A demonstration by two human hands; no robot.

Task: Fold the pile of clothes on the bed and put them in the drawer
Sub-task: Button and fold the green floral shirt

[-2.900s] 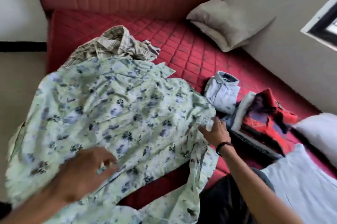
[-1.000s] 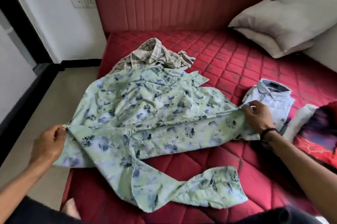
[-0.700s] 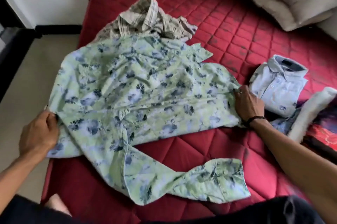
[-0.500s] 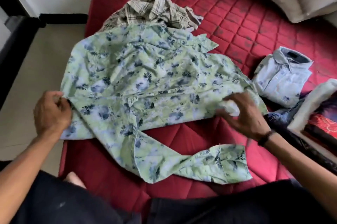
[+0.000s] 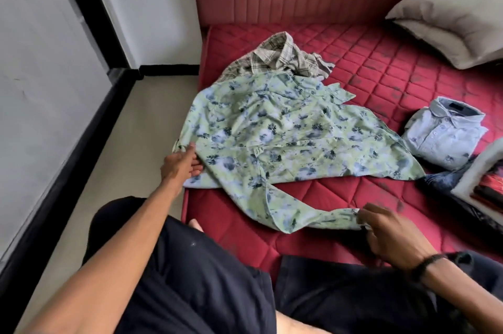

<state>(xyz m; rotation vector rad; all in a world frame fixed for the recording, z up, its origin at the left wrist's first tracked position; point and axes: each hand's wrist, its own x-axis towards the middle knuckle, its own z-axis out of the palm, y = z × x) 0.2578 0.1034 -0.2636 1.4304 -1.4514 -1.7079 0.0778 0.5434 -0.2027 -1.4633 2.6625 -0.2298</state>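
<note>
A green floral shirt [image 5: 285,138] lies spread on the red mattress [image 5: 381,67], one long sleeve trailing toward me. My left hand [image 5: 181,163] grips the shirt's left edge at the mattress side. My right hand [image 5: 389,230] pinches the cuff end of the trailing sleeve near the front edge. A crumpled plaid shirt [image 5: 277,59] sits just behind the floral one. A folded light-blue shirt [image 5: 443,135] lies to the right. No drawer is in view.
A stack of folded clothes [image 5: 487,184] with a red item sits at the right edge, dark denim beneath it. Grey pillows [image 5: 449,15] lean at the back right by the red headboard. Beige floor [image 5: 122,143] and a white wall lie left of the bed.
My right hand has let go of the shirt's right hem and moved down to take the sleeve cuff. My left hand stays at the left edge. The view has tilted up.
</note>
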